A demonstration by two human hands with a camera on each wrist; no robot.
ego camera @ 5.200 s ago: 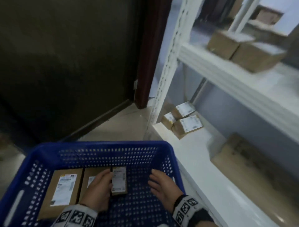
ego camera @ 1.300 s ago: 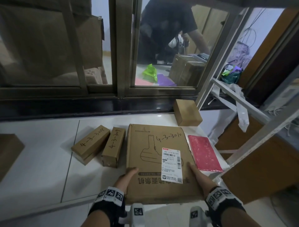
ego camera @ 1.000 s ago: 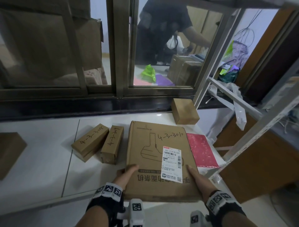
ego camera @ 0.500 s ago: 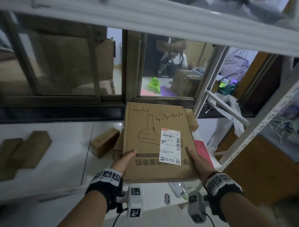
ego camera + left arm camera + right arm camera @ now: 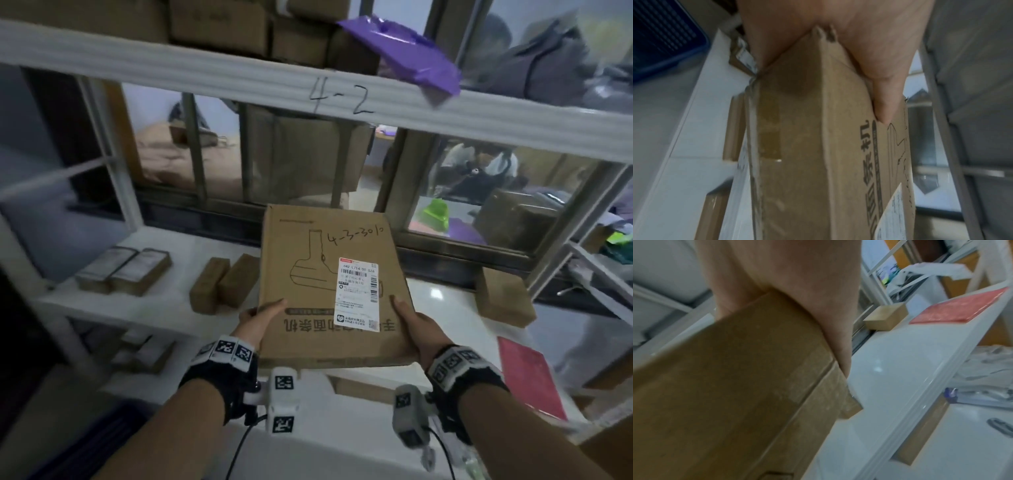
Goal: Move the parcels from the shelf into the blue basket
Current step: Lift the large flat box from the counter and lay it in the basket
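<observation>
I hold a large flat cardboard parcel [image 5: 325, 281], marked 4-3-3010 and bearing a white label, in the air in front of the white shelf [image 5: 144, 308]. My left hand [image 5: 260, 318] grips its near left corner, thumb on top. My right hand [image 5: 411, 322] grips the near right corner the same way. The left wrist view shows the parcel's edge [image 5: 807, 146] with my thumb [image 5: 885, 89] on its printed face, and a corner of the blue basket [image 5: 663, 37] low at the left. In the right wrist view my right hand [image 5: 797, 296] wraps the parcel's side [image 5: 735, 378].
Two small brown boxes [image 5: 222, 284] and two labelled boxes [image 5: 123, 270] lie on the shelf to the left. A brown box [image 5: 503, 298] and a red flat parcel [image 5: 527, 380] lie to the right. The beam marked 4-2 [image 5: 239, 85] crosses overhead, with a purple bag [image 5: 404, 51] on it.
The large parcel has come up off the shelf in both hands and now hangs clear of it. My view has pulled back and risen, so the upper shelf beam shows.
</observation>
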